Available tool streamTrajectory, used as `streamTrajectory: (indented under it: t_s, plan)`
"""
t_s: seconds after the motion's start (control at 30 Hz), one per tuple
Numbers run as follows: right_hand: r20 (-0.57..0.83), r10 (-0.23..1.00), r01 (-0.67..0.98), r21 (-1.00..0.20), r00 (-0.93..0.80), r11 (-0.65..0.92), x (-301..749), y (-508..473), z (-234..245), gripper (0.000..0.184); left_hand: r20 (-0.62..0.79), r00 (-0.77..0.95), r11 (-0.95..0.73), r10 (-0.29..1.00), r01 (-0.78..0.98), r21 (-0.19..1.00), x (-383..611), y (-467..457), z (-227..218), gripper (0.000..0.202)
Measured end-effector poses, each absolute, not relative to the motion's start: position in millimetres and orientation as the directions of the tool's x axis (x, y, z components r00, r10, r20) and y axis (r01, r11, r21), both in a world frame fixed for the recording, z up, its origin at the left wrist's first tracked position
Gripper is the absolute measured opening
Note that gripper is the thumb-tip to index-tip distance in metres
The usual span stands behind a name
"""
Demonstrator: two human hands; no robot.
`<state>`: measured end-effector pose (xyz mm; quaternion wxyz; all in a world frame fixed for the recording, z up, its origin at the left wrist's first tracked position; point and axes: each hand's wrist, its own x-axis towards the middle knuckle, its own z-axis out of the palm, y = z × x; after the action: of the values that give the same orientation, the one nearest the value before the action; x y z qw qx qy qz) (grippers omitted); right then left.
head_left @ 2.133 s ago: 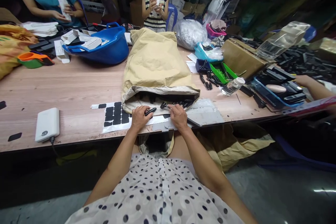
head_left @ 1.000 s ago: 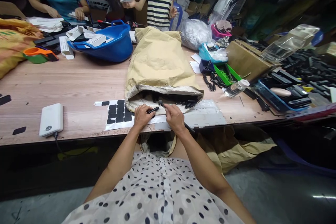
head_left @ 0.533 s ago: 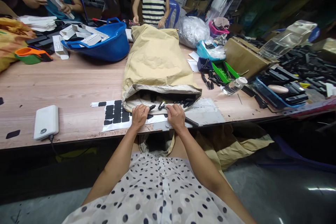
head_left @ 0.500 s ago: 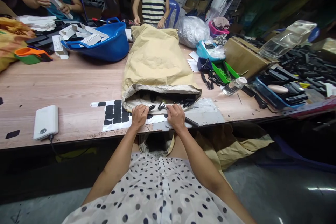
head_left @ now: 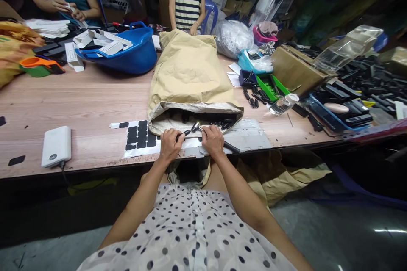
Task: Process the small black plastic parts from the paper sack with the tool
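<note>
My left hand point(head_left: 169, 145) is closed on a small black plastic part point(head_left: 183, 134) at the table's near edge. My right hand point(head_left: 212, 141) grips a small hammer point(head_left: 196, 127), whose metal head points toward the black part and whose dark handle sticks out to the right. Both hands rest on a white backing sheet point(head_left: 140, 145) carrying several black adhesive pads point(head_left: 140, 134). Right behind my hands lies a big tan paper sack point(head_left: 190, 78), its open mouth showing more black parts point(head_left: 219, 123).
A white power bank point(head_left: 56, 146) with a cable lies at the left. A blue tub point(head_left: 127, 53) of white boxes stands behind. A water bottle point(head_left: 281, 105), green tray point(head_left: 270, 87) and bins of black parts fill the right. Two other people work at the far edge.
My hands stay at the sack's mouth; the left hand has lifted the black part slightly off the sheet. The person in stripes lowered a white box and now leans on the sack.
</note>
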<state>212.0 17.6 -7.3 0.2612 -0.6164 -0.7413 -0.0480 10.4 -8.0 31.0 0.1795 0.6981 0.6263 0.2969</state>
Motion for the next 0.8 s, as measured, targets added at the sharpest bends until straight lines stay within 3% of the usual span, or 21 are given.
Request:
streamTrajectory:
  t_s: [0.17,0.27,0.37,0.47,0.6,0.7,0.73,0.8]
  plan:
    - [0.443,0.89,0.937,-0.252,-0.11,0.241,211,17,-7,0.024,0.184,0.303,-0.34,0.935,0.621,0.706,24,-77,24,0.025]
    - [0.443,0.891,0.939,-0.253,-0.102,0.233,210,18,-7,0.024,-0.041,0.359,-0.244,0.933,0.711,0.659,35,-100,9,0.017]
    - [0.448,0.888,0.943,-0.243,-0.1,0.228,209,18,-6,0.023,-0.351,0.3,-0.082,0.887,0.851,0.519,43,-98,-5,0.015]
    - [0.448,0.888,0.946,-0.23,-0.103,0.226,208,18,-5,0.022,-0.477,0.27,-0.033,0.836,0.894,0.448,47,-90,-11,0.016]
    - [0.444,0.89,0.951,-0.219,-0.101,0.217,207,18,-4,0.021,-0.499,0.331,-0.052,0.801,0.869,0.493,52,-82,2,0.011]
    - [0.447,0.888,0.952,-0.214,-0.104,0.219,207,17,-5,0.022,-0.431,0.395,-0.02,0.812,0.755,0.655,54,-62,27,0.02]
    - [0.449,0.887,0.952,-0.214,-0.105,0.221,208,17,-5,0.022,-0.377,0.373,0.002,0.848,0.708,0.706,54,-51,36,0.024]
    - [0.452,0.886,0.951,-0.216,-0.105,0.223,207,16,-5,0.023,-0.192,0.151,0.043,0.97,0.668,0.743,51,-21,52,0.024]
